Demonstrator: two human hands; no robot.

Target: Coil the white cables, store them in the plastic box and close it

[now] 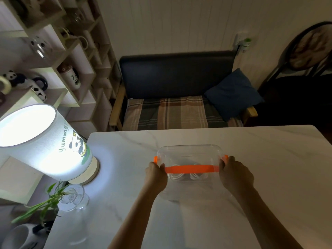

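A clear plastic box [190,155] with a lid on top sits on the white marble table [260,159], just beyond my hands. Orange clips show at both short ends, and an orange strip [192,169] runs along its near edge. Coiled white cables [185,177] lie inside, seen dimly through the near wall. My left hand [156,172] grips the box's left end, thumb against the orange strip. At the right end my right hand [233,174] holds on the same way.
A lit lamp [41,141] with a panda print stands at the table's left edge, a glass vase [73,196] with a green plant just in front of it. Beyond the table are a dark bench with a blue cushion [231,92] and shelves on the left.
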